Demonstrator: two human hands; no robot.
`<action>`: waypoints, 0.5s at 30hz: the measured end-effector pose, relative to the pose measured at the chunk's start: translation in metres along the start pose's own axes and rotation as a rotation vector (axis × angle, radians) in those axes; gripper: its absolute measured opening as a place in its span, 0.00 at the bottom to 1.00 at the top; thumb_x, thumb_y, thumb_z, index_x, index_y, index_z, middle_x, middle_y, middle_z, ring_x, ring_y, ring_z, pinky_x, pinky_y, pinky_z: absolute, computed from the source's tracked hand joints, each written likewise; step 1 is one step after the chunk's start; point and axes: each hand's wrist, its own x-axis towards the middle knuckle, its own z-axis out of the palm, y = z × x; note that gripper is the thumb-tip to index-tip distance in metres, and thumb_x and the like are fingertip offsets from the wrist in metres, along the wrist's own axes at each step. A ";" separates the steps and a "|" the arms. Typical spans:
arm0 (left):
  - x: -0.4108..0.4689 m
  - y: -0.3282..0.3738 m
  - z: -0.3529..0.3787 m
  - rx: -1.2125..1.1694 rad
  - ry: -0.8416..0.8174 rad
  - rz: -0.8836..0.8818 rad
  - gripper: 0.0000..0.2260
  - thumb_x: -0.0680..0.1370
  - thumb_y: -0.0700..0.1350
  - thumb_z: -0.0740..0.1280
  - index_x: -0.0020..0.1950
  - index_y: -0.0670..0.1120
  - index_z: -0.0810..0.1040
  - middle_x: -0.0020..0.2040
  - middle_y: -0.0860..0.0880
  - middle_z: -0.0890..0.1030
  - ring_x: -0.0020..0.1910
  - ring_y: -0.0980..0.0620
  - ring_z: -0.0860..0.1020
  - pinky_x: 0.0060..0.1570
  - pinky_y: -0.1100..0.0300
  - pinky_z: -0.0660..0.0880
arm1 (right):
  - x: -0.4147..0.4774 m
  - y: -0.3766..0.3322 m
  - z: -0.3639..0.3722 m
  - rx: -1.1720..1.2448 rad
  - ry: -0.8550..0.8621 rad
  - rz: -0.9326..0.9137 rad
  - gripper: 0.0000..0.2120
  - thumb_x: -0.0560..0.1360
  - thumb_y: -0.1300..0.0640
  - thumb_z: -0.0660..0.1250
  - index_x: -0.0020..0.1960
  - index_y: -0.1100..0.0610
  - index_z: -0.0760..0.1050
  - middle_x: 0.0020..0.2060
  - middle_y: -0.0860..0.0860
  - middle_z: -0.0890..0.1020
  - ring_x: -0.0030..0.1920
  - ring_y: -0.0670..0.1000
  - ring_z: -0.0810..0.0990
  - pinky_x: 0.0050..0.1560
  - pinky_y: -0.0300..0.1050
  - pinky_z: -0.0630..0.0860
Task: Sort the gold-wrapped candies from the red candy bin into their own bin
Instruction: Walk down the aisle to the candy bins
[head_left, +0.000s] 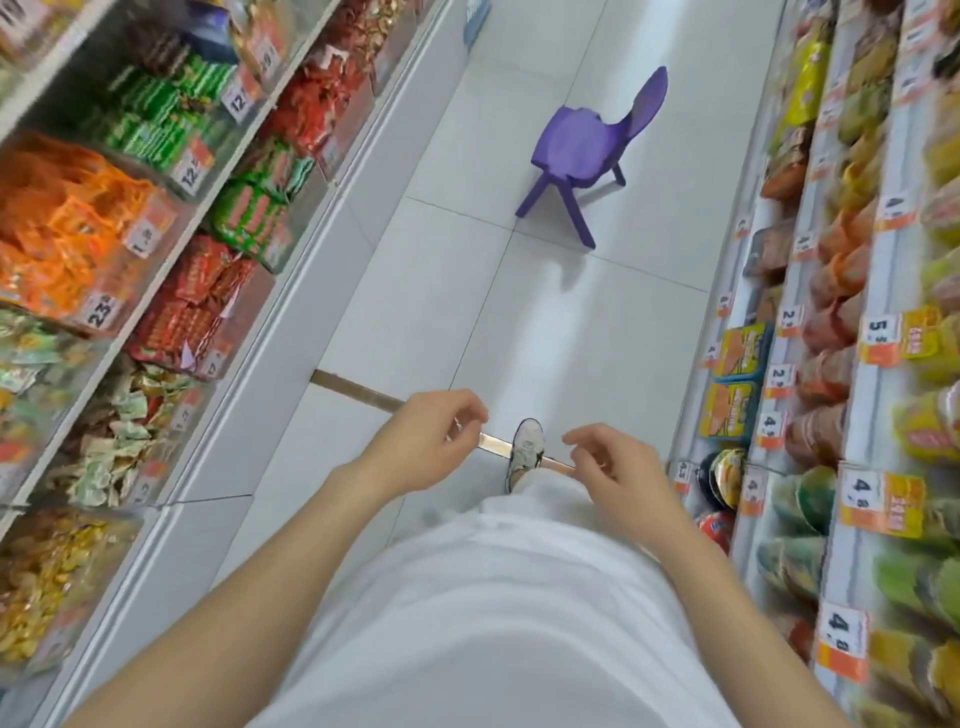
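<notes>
Gold-wrapped candies (47, 587), shiny and crumpled, fill a clear bin at lower left. Red packets (200, 306) fill a bin at mid left. Left hand (431, 447) and right hand (618, 467) hover at lower centre, fingers loosely curled, grasping nothing. A purple chair (592, 150) stands in the aisle, upper centre.

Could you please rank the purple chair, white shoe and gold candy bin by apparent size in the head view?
1. purple chair and gold candy bin: alike, bin nearer and cropped, so unranked.
2. white shoe: smallest.
</notes>
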 end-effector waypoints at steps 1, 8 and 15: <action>0.021 0.003 -0.013 0.047 -0.021 -0.015 0.06 0.83 0.48 0.64 0.53 0.57 0.80 0.44 0.59 0.82 0.45 0.58 0.80 0.45 0.56 0.79 | 0.031 -0.011 -0.014 0.000 -0.005 -0.004 0.11 0.82 0.58 0.65 0.55 0.44 0.82 0.37 0.42 0.84 0.40 0.43 0.81 0.41 0.31 0.71; 0.144 -0.007 -0.112 0.090 0.091 -0.184 0.06 0.83 0.51 0.63 0.55 0.59 0.79 0.47 0.62 0.80 0.46 0.60 0.80 0.48 0.53 0.80 | 0.248 -0.130 -0.091 -0.041 -0.140 -0.148 0.11 0.83 0.58 0.63 0.58 0.48 0.82 0.40 0.46 0.83 0.36 0.44 0.79 0.39 0.33 0.72; 0.301 -0.037 -0.232 -0.092 0.273 -0.296 0.06 0.82 0.49 0.66 0.55 0.56 0.82 0.48 0.61 0.82 0.45 0.59 0.81 0.47 0.53 0.82 | 0.466 -0.242 -0.114 -0.120 -0.180 -0.293 0.11 0.82 0.58 0.63 0.58 0.49 0.82 0.39 0.46 0.84 0.39 0.47 0.81 0.42 0.38 0.77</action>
